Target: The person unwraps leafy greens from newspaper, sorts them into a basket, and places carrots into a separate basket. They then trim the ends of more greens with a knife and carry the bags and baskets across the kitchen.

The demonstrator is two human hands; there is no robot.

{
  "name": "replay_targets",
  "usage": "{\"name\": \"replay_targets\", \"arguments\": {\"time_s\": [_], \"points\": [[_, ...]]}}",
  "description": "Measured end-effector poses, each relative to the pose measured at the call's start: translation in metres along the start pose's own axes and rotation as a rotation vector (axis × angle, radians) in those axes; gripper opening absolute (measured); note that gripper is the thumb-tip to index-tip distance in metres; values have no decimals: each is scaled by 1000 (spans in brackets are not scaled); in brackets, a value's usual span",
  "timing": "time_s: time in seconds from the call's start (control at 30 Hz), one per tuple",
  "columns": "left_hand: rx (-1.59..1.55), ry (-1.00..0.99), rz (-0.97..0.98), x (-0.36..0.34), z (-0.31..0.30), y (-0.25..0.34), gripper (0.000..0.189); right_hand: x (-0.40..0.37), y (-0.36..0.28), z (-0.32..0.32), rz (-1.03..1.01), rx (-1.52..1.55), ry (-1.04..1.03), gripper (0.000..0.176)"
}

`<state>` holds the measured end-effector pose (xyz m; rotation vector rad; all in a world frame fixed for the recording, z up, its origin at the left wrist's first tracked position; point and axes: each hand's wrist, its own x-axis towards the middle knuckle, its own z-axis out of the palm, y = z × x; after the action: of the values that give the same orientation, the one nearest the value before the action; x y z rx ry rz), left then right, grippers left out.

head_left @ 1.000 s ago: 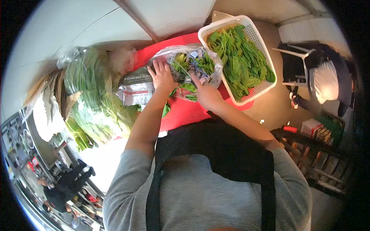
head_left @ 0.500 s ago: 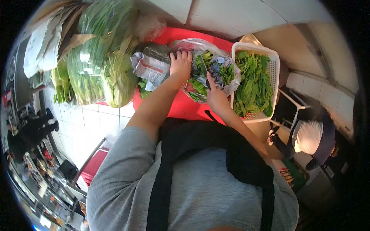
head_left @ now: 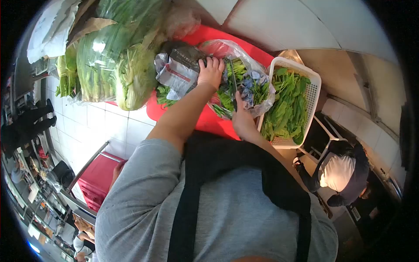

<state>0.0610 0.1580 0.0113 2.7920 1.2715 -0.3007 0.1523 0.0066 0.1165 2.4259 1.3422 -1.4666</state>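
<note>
My left hand presses on the right end of a bundle of greens wrapped in printed paper, which lies on a red board. My right hand is wrapped round the handle of a knife. The blade points away from me, over cut greens at the right of my left hand. A clear plastic bag surrounds these greens and some bluish paper scraps. Leaves stick out of the bundle's near left side.
A white basket of leafy greens stands right of the board. Large bagged vegetables lie at the left. A red bin is at lower left. A person is at the right; others are at far left.
The view has shifted and tilted slightly. The knife now points more directly away from me. My left hand still presses on the wrapped bundle.
</note>
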Motion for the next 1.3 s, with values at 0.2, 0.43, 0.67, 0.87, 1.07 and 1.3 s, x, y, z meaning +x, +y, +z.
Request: {"name": "replay_targets", "arguments": {"time_s": [0.2,0.43,0.67,0.87,1.07,1.3], "points": [[38,-2,-26,7,5,4,50,50,-12,-4,10,-61,34,75],[40,26,-23,3,8,5,50,33,33,21,-219,-33,135,76],[44,25,-47,-1,-1,6,56,31,17,10,-49,-7,-62,81],[85,91,-92,0,14,11,71,76,37,33,-223,-5,64,78],[32,-202,12,26,-25,-8,94,76,32,6,-173,-1,29,75],[43,-313,18,20,-75,0,79,36,27,-16,-225,78,74,69]]}}
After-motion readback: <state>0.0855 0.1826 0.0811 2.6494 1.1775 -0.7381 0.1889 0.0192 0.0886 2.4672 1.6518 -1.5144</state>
